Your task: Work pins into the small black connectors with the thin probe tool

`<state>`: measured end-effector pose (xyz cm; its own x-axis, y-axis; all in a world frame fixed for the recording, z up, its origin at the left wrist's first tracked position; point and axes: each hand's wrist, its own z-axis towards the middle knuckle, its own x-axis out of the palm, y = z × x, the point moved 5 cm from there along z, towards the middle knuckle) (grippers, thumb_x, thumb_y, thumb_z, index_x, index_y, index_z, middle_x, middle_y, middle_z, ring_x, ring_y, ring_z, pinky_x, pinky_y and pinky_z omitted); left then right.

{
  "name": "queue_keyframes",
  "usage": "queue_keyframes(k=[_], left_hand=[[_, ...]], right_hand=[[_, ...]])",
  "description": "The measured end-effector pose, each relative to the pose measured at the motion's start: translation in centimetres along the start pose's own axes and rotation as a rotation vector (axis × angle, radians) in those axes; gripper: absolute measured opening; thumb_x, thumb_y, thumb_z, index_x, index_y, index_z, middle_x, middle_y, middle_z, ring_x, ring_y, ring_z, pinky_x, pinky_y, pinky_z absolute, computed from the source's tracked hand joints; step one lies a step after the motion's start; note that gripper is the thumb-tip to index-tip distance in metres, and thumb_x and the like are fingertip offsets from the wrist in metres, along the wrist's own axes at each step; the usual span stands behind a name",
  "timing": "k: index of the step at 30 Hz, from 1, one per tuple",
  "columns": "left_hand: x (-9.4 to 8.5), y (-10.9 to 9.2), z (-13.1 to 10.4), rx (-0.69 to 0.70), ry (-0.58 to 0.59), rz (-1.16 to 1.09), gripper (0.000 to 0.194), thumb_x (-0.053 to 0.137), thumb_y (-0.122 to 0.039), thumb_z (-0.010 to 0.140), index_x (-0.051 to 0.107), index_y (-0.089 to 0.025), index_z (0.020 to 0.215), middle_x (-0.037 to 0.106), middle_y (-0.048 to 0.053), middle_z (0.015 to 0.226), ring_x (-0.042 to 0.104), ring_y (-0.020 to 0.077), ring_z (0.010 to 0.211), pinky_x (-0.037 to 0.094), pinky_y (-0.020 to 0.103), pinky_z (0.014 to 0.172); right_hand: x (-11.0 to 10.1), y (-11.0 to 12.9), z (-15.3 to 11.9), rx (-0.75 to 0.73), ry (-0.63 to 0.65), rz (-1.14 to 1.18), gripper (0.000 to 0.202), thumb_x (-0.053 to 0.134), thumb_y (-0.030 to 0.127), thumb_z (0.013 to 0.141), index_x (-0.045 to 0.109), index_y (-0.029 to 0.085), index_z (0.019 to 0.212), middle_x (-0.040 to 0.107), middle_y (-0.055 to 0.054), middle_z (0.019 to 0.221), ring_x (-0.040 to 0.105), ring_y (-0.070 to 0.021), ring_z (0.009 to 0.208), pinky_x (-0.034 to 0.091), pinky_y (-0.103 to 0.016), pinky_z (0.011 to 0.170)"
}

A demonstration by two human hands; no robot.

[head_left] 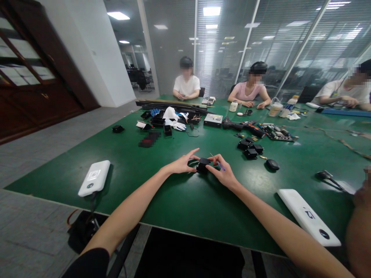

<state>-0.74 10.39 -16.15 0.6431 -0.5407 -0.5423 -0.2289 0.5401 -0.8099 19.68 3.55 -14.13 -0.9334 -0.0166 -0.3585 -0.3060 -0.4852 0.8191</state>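
A small black box (203, 165) sits in front of me at the green table, between my two hands. My left hand (181, 164) grips its left side with the thumb and a curled finger, while the index finger points outward. In my right hand (224, 173) is a small screwdriver (221, 166) with a purplish, clear handle, its thin shaft pointing up and left. The right thumb and a fingertip also touch the box's right side. Several similar black boxes (251, 153) lie in a group to the right, near a black computer mouse (272, 165).
White power banks (95, 178) (308, 217) lie left and right on the green table (162, 200). Farther back are a cordless tool (233, 124), a circuit board (276, 132), a metal drive (213, 120) and piled gloves (174, 119). Several people sit around; one arm (359, 224) is close at right.
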Motion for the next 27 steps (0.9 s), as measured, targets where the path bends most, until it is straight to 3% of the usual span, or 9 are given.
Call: queue_keyframes(k=[9, 27], left_hand=[[0.3, 0.3, 0.1, -0.006, -0.043, 0.090, 0.109, 0.083, -0.033, 0.072, 0.021, -0.028, 0.161, 0.066, 0.009, 0.130, 0.057, 0.0277, 0.131, 0.029, 0.049, 0.120], [0.2, -1.2, -0.4, -0.017, -0.053, 0.144, 0.104, 0.083, -0.033, 0.072, 0.027, -0.027, 0.160, 0.066, 0.008, 0.130, 0.057, 0.0283, 0.128, 0.026, 0.049, 0.120]], right_hand=[[0.2, -1.0, 0.0, 0.028, 0.041, -0.038, 0.029, 0.067, 0.043, 0.090, 0.044, 0.025, 0.088, 0.070, -0.007, 0.111, 0.066, -0.0247, 0.102, 0.053, -0.041, 0.092], [0.2, -0.2, -0.1, 0.003, 0.078, -0.114, 0.025, 0.065, 0.041, 0.090, 0.046, 0.026, 0.085, 0.071, -0.004, 0.104, 0.066, -0.0233, 0.093, 0.054, -0.038, 0.085]])
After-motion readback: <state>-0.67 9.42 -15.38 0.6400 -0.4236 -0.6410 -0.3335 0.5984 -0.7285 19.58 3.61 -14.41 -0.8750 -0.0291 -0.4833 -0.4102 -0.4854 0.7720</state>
